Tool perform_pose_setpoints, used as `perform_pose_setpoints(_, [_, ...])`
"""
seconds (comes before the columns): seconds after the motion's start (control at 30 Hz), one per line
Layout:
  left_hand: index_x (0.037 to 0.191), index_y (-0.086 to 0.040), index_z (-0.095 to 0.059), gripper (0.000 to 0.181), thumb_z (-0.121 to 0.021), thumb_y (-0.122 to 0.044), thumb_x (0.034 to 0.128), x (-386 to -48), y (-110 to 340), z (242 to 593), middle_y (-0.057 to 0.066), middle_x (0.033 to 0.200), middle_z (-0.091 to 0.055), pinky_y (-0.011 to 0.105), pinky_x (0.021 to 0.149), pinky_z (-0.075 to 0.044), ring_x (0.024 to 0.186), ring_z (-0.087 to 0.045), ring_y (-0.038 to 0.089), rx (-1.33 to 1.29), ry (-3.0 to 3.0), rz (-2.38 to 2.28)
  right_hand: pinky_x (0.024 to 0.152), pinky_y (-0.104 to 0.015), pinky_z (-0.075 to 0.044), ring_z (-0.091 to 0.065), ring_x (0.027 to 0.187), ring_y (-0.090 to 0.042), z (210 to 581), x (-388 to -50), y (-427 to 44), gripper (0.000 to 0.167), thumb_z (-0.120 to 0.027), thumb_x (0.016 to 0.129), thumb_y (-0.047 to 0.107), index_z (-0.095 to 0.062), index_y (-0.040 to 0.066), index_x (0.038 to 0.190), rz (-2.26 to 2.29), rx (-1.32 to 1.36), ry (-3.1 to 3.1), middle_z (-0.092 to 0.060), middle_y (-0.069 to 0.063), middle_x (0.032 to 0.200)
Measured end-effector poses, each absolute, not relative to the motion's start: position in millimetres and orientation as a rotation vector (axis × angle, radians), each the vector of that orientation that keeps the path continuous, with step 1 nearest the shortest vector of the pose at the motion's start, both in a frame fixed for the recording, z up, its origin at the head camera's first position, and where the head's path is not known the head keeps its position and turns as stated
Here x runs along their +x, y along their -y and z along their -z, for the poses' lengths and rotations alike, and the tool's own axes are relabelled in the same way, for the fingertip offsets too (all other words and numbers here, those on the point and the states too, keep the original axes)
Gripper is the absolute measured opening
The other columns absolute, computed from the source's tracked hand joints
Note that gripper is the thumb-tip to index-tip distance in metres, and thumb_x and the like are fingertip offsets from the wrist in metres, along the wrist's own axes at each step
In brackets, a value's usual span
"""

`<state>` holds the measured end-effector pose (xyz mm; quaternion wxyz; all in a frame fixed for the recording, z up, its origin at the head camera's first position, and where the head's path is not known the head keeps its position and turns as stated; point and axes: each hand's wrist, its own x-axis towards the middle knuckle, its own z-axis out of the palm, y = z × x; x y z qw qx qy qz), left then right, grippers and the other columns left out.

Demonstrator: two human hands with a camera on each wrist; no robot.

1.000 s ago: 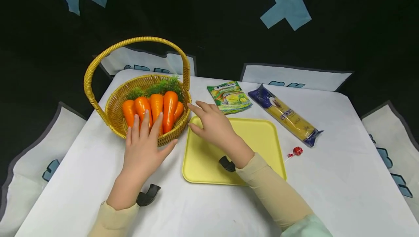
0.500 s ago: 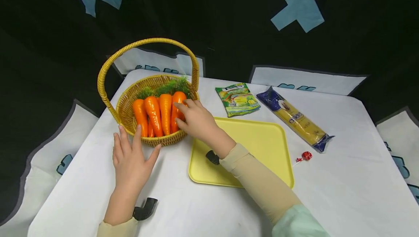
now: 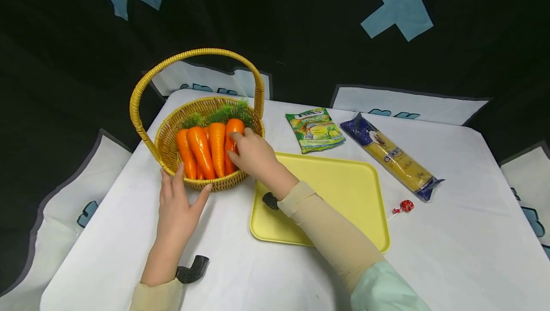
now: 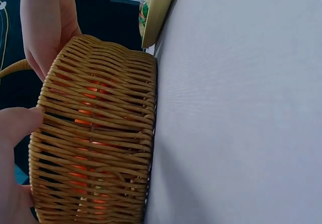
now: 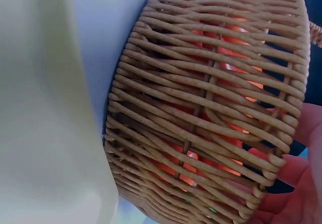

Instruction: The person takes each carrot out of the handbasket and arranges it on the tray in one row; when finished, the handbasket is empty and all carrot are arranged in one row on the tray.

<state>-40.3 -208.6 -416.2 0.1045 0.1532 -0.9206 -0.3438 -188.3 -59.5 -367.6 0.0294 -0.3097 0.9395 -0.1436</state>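
Observation:
A yellow wicker basket (image 3: 219, 186) with a tall arched handle stands at the left of the table, holding several orange carrots with green tops (image 3: 201, 151). My right hand (image 3: 258, 155) reaches over the basket's right rim and grips the rightmost carrot (image 3: 234, 128), thumb and index finger on it. Its other fingers are partly hidden. Spread at the basket's front-left rim, my left hand (image 3: 175, 213) touches the wicker. In the left wrist view the left thumb (image 4: 25, 121) rests against the rim. The right wrist view shows the right fingers (image 5: 292, 171) past the rim, behind the weave.
A yellow tray (image 3: 339, 196) lies right of the basket, under my right forearm. Behind it is a green candy bag (image 3: 315, 130). A long pasta packet (image 3: 391, 155) and a red lollipop (image 3: 406, 206) lie farther right on the white-covered table.
My right hand has moved left from above the tray's corner into the basket and taken hold of the rightmost carrot. My left hand has drawn back from over the carrots to the front rim.

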Motion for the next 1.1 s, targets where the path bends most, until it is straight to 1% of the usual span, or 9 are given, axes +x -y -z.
perform_pose_setpoints(0.1, [0.154, -0.009, -0.012, 0.087, -0.061, -0.046, 0.0926, -43, 210, 418, 0.026, 0.156, 0.013, 0.072, 0.102, -0.018, 0.138, -0.005, 0.053, 0.454, 2.702, 1.041, 0.058, -0.028, -0.047, -0.055, 0.073, -0.018, 369, -191, 65, 0.050, -0.057, 0.096, 0.036, -0.050, 0.015, 0.141, 0.437, -0.922, -2.876, -0.057, -0.013, 0.119])
perform_pose_setpoints(0.23, [0.154, -0.010, -0.013, 0.085, -0.063, -0.041, 0.0924, -45, 210, 422, 0.021, 0.157, 0.014, 0.070, 0.102, -0.020, 0.139, -0.007, 0.051, 0.427, 2.670, 1.088, 0.054, -0.027, -0.047, -0.056, 0.065, -0.018, 372, -193, 71, 0.051, -0.056, 0.097, 0.036, -0.046, 0.019, 0.144, 0.480, -0.896, -2.850, -0.058, -0.014, 0.122])
perform_pose_setpoints(0.33, [0.153, -0.010, -0.014, 0.084, -0.065, -0.038, 0.0922, -46, 210, 425, 0.018, 0.158, 0.013, 0.068, 0.103, -0.022, 0.140, -0.009, 0.047, 0.390, 2.634, 1.126, 0.055, -0.028, -0.048, -0.056, 0.064, -0.019, 373, -194, 76, 0.051, -0.056, 0.097, 0.038, -0.046, 0.022, 0.144, 0.535, -0.867, -2.856, -0.058, -0.013, 0.120])
perform_pose_setpoints(0.53, [0.152, -0.011, -0.016, 0.081, -0.066, -0.035, 0.0922, -46, 210, 428, 0.014, 0.159, 0.010, 0.066, 0.103, -0.026, 0.142, -0.011, 0.042, 0.371, 2.584, 1.168, 0.069, -0.034, -0.053, -0.063, 0.081, -0.025, 375, -195, 89, 0.054, -0.058, 0.095, 0.043, -0.045, 0.025, 0.144, 0.588, -0.809, -2.876, -0.056, -0.013, 0.124])
perform_pose_setpoints(0.67, [0.152, -0.013, -0.017, 0.081, -0.066, -0.035, 0.0921, -46, 210, 429, 0.012, 0.159, 0.011, 0.065, 0.103, -0.027, 0.142, -0.012, 0.041, 0.377, 2.575, 1.189, 0.068, -0.034, -0.053, -0.063, 0.082, -0.024, 376, -196, 92, 0.054, -0.062, 0.093, 0.041, -0.045, 0.027, 0.143, 0.646, -0.759, -2.855, -0.055, -0.011, 0.126])
perform_pose_setpoints(0.8, [0.151, -0.014, -0.019, 0.079, -0.066, -0.035, 0.0918, -47, 209, 431, 0.009, 0.159, 0.012, 0.064, 0.103, -0.027, 0.142, -0.011, 0.038, 0.393, 2.541, 1.255, 0.067, -0.031, -0.051, -0.061, 0.082, -0.021, 378, -198, 90, 0.050, -0.066, 0.092, 0.034, -0.051, 0.025, 0.139, 0.765, -0.768, -2.847, -0.059, -0.009, 0.120])
perform_pose_setpoints(0.93, [0.149, -0.016, -0.025, 0.075, -0.070, -0.030, 0.0900, -49, 209, 434, 0.007, 0.159, 0.008, 0.059, 0.107, -0.025, 0.143, -0.012, 0.033, 0.402, 2.466, 1.335, 0.066, -0.029, -0.050, -0.060, 0.083, -0.020, 379, -201, 88, 0.049, -0.068, 0.091, 0.030, -0.054, 0.024, 0.137, 0.840, -0.786, -2.819, -0.060, -0.009, 0.115])
perform_pose_setpoints(1.03, [0.148, -0.016, -0.028, 0.074, -0.071, -0.025, 0.0892, -50, 209, 436, 0.006, 0.159, 0.007, 0.057, 0.109, -0.025, 0.142, -0.013, 0.031, 0.394, 2.418, 1.389, 0.071, -0.029, -0.050, -0.059, 0.089, -0.020, 379, -203, 85, 0.049, -0.069, 0.091, 0.029, -0.054, 0.026, 0.137, 0.903, -0.763, -2.774, -0.059, -0.009, 0.117])
perform_pose_setpoints(1.1, [0.147, -0.014, -0.029, 0.073, -0.071, -0.022, 0.0892, -50, 209, 437, 0.006, 0.159, 0.008, 0.058, 0.107, -0.027, 0.142, -0.013, 0.030, 0.379, 2.375, 1.445, 0.075, -0.030, -0.051, -0.058, 0.095, -0.020, 378, -204, 84, 0.050, -0.070, 0.090, 0.028, -0.054, 0.026, 0.137, 0.995, -0.743, -2.738, -0.058, -0.008, 0.121])
